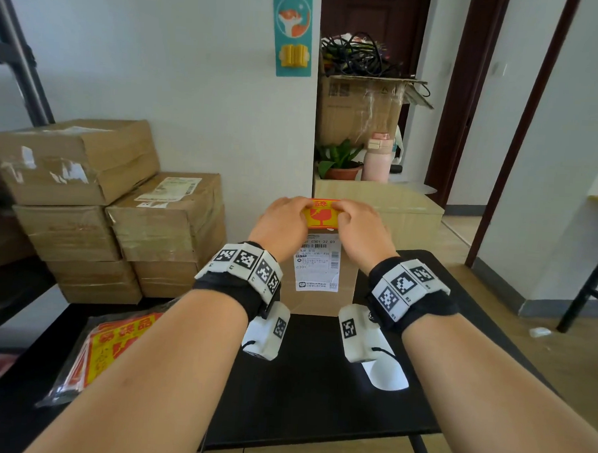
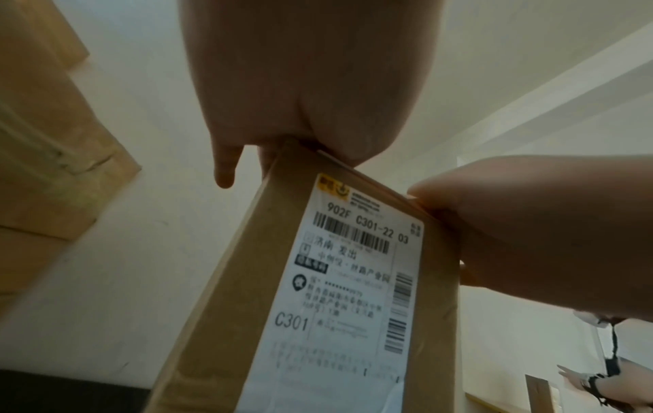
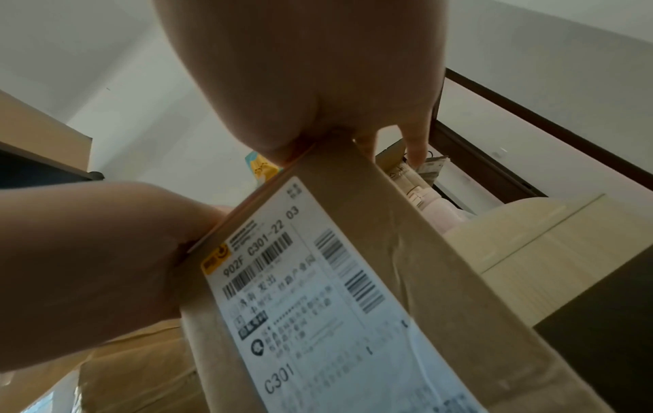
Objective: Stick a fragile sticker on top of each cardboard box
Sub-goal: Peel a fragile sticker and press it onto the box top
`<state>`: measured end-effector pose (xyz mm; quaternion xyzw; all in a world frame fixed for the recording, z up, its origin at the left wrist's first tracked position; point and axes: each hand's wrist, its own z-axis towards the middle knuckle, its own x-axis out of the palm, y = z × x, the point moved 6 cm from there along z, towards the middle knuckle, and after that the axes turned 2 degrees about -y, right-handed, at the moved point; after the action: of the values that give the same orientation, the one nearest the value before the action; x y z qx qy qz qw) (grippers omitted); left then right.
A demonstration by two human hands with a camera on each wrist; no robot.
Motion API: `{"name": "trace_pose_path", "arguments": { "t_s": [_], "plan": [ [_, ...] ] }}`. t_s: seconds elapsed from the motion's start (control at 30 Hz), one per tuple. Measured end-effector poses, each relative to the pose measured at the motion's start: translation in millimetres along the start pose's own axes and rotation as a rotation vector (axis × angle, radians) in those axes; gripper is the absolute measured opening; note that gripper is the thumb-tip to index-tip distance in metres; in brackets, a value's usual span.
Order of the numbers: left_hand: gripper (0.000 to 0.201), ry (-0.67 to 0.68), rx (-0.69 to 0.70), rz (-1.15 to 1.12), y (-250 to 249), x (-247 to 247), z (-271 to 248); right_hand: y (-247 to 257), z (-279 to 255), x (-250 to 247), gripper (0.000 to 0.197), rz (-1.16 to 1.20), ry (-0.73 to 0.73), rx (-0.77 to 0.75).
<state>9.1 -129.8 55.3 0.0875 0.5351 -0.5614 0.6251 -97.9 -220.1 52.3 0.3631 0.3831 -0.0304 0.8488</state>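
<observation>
Box: upright box (image 1: pixel 322 282) on the black table (image 1: pixel 318 381), label (image 1: pixel 318 261) facing me; its narrow top runs left to right.
Sticker: red-and-yellow sticker (image 1: pixel 322 215) lies across that top, long axis along the top edge, between my two hands.
Left hand: my left hand (image 1: pixel 279 222) is on the sticker's left end, fingers bent down over the top edge; the wrist view shows the thumb at the front rim. Whether I pinch or only press, I cannot tell.
Right hand: my right hand (image 1: pixel 362 225) mirrors it on the right end, also curled over the rim; true clamp or flat press, I cannot tell.
Key relation: sticker sits directly under both sets of fingertips, centre bare between them. Both hands equally near.
Step, my guess: smoothing it down; the middle likely needs a press, from the centre outward.
Risk: tall narrow box may tip away if pushed forward.
Supply: pack of stickers (image 1: pixel 114 341) on the table's near left.
Other boxes: stack (image 1: pixel 119 218) to the left, tops without a fragile sticker in view.
</observation>
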Motion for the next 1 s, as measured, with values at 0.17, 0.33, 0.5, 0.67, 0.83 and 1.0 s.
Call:
{"name": "trace_pose_path", "arguments": {
  "t_s": [0.17,0.33,0.5,0.67,0.83,1.0],
  "plan": [
    [0.032,0.002,-0.014,-0.018,-4.2,0.0,5.5,-5.2,7.1,3.5,0.04,0.082,0.015,0.012],
    [0.032,0.012,0.053,-0.028,-11.0,-1.8,-5.8,-6.8,2.0,5.1,0.036,0.203,0.037,-0.022],
    [0.046,0.261,0.122,0.266,-18.3,-3.9,-15.4,-8.0,-0.1,3.0,0.037,0.342,0.08,0.021],
    [0.06,0.272,0.061,0.178,-18.7,-5.7,-15.4,-10.5,-6.0,-2.6,0.043,0.37,0.149,0.026],
    [0.066,0.298,0.056,0.206,-10.5,-1.3,-12.8,-8.9,-7.2,3.0,0.041,0.496,0.107,0.07],
    [0.058,0.283,-0.026,0.158,-5.5,-0.8,-13.9,-9.7,-6.7,5.0,0.039,0.492,0.099,0.077]
  ]
}}
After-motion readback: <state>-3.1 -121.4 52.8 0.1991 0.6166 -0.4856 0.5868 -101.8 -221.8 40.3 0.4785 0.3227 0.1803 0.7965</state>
